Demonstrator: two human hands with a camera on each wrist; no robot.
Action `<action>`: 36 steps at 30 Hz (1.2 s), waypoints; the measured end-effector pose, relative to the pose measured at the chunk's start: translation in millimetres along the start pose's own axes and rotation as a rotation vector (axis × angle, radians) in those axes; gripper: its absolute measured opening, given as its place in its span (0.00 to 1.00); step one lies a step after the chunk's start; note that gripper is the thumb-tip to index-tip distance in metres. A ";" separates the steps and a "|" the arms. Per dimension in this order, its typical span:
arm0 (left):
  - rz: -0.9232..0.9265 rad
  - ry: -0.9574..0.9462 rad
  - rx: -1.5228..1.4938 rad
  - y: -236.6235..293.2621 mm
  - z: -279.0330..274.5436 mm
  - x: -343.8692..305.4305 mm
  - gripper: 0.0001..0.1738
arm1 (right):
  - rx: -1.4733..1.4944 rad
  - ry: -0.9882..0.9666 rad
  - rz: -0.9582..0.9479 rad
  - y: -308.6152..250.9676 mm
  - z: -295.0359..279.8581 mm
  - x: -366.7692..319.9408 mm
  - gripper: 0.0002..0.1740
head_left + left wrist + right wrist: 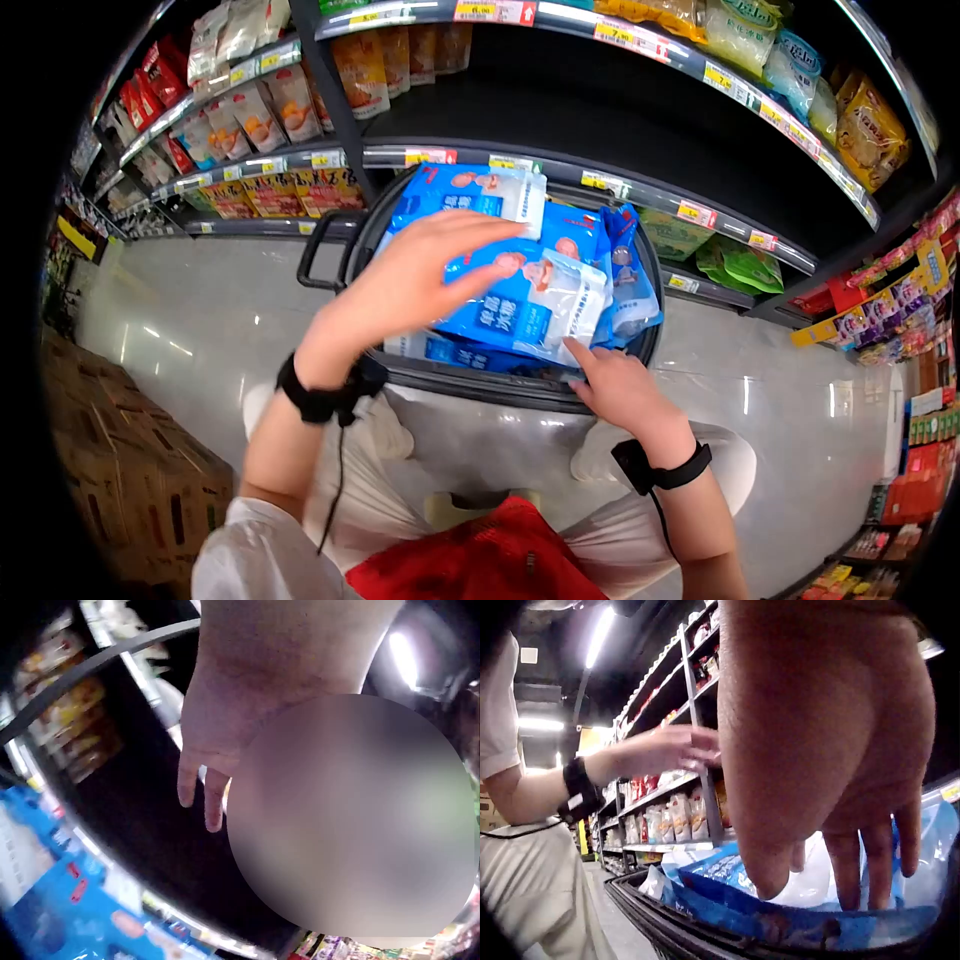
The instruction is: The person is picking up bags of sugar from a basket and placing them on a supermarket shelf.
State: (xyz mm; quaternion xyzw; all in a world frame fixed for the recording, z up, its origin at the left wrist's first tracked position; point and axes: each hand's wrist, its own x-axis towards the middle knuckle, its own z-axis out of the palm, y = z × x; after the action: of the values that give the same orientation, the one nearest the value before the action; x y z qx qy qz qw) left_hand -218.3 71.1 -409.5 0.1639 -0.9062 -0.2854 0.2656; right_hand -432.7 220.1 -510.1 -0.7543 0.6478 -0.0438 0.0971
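A black shopping basket (470,388) stands between the person's legs, filled with blue bags. On top lies a blue and white bag of rock sugar (515,315); a second rock sugar bag (430,195) lies behind it, and another blue bag (632,290) leans at the right side. The left hand (425,270) hovers over the bags with fingers extended and nothing in its grasp. At the top bag's lower right corner is the right hand (625,390), its fingertips on the bag's edge. In the right wrist view, its fingers (845,877) point straight down among the bags.
Black store shelves (560,100) with price tags rise just beyond the basket. Bagged goods (870,135) fill the upper right shelf. Cardboard boxes (130,470) are stacked at the left. A hanging snack display (885,310) is at the right.
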 end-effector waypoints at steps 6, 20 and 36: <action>-0.522 0.002 0.066 -75.2 19.8 -37.2 0.20 | 0.034 0.245 0.080 2.2 -21.8 10.4 0.20; -0.950 -0.040 -0.224 -115.4 29.5 -41.9 0.15 | -0.145 0.133 0.008 -18.1 19.9 16.7 0.21; -0.402 0.258 -0.369 -55.6 42.2 -39.1 0.09 | 0.176 0.402 0.253 -14.0 -16.8 24.0 0.31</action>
State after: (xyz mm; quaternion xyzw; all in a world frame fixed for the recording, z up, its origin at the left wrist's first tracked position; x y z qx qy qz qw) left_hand -203.0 63.3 -487.6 0.3240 -0.7472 -0.4689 0.3419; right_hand -418.6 196.9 -492.3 -0.6319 0.7371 -0.2366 0.0362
